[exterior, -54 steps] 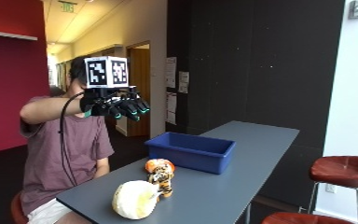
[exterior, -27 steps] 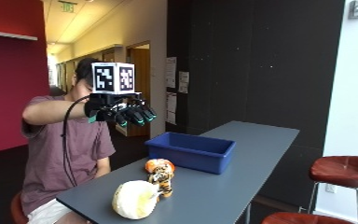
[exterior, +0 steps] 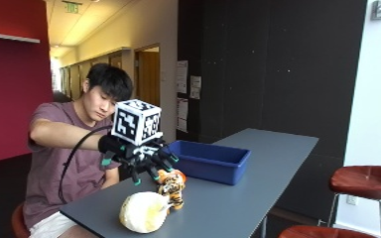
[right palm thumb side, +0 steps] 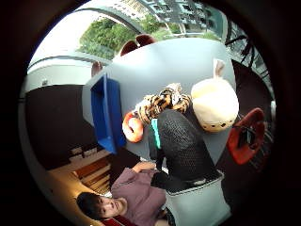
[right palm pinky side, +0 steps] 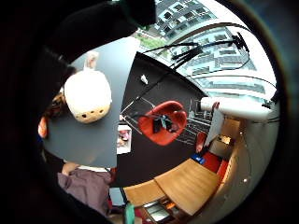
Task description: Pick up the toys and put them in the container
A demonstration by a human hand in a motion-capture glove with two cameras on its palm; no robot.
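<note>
Just under the black-gloved right hand (exterior: 140,157), fingers spread and holding nothing, the orange striped plush tiger (exterior: 171,187) stands apparently upright, facing outward.

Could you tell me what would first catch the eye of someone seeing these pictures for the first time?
The gloved right hand hovers with fingers spread just above a striped tiger toy standing near the table's front end. Beside the tiger lies a cream round plush toy. Behind them sits a blue container, with neither toy in it.
</note>
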